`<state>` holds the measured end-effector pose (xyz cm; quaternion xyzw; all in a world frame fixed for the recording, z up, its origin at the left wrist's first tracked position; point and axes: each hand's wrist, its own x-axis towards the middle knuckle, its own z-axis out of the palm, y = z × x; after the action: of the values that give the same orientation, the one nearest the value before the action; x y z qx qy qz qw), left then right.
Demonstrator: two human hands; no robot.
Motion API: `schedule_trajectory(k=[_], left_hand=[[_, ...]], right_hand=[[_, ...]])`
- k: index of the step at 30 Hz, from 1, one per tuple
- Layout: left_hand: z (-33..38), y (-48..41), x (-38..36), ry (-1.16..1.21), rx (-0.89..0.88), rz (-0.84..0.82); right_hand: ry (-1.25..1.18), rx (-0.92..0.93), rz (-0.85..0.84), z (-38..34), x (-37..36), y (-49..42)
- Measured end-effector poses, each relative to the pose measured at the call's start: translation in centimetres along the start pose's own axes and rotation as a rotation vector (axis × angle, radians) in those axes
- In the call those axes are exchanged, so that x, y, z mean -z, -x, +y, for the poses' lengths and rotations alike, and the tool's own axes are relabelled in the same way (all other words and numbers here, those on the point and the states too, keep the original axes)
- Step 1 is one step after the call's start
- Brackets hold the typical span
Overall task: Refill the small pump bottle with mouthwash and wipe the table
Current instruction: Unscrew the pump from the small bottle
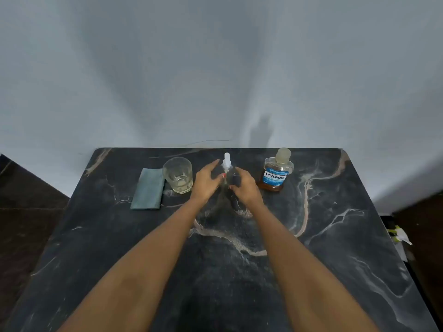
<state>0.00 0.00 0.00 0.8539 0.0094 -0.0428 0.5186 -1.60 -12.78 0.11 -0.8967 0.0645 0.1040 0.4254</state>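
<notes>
Two open hands [208, 180] flanking pump bottle [227, 172]

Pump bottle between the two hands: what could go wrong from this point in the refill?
1. The small pump bottle is narrow and upright; the left hand and right hand close in from both sides and could tip it.
2. The glass, holding some liquid, stands just beside the left hand and could be knocked.
3. The mouthwash bottle is much wider than the pump bottle, so pouring may spill on the table; the folded cloth lies past the glass.
</notes>
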Motion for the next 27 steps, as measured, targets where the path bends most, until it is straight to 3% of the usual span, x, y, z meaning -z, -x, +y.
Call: schedule_trajectory(k=[10, 27], left_hand=[[-0.4, -2.1, -0.2, 0.110, 0.000, -0.024], [0.9, 6.9, 2.0, 0.179, -0.048, -0.129]], right_hand=[[-0.213, 0.009, 0.018, 0.5, -1.2, -2.8], [-0.152, 0.180, -0.012, 1.0, -0.5, 6.1]])
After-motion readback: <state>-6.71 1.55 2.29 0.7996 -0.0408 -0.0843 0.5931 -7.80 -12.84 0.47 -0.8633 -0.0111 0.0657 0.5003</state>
